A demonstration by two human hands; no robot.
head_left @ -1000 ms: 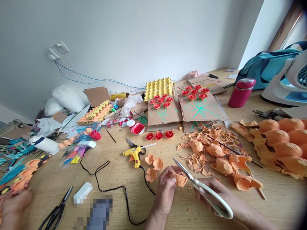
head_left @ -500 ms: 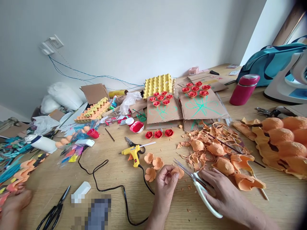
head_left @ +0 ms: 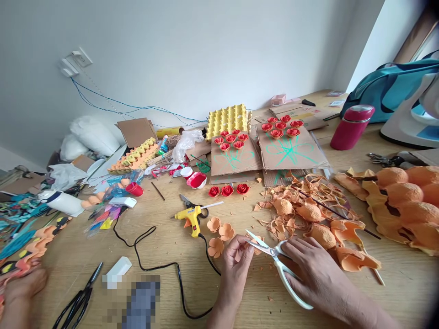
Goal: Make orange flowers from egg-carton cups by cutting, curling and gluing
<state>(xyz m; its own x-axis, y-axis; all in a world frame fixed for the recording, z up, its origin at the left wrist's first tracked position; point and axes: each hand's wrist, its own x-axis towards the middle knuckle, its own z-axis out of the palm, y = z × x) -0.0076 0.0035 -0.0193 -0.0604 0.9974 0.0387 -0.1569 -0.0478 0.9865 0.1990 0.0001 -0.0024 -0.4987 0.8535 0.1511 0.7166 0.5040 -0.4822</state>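
Between thumb and fingers, my left hand [head_left: 237, 260] pinches an orange egg-carton cup [head_left: 258, 241]. My right hand [head_left: 308, 269] is wrapped round the white handles of a pair of scissors [head_left: 281, 269]. The blades are parted a little and lie across the cup, close to my left fingertips. Left of the cup lie several cut orange petal cups [head_left: 216, 247]. Behind my right hand spreads a heap of orange carton scraps [head_left: 279, 224] with whole cups among them. Small trimmings dot the wood under both hands.
A yellow glue gun [head_left: 190, 218] lies with its black cord [head_left: 178, 278] looping to the left. Three red flowers [head_left: 227, 190] sit before cardboard panels [head_left: 291, 153]. Black scissors [head_left: 80, 292] lie at front left, near another person's hand [head_left: 29, 278]. An orange egg carton [head_left: 404, 205] stands right.
The scissors have turned and come left, so their blades now cross the orange cup rather than standing beside it. My left hand stays almost in place.
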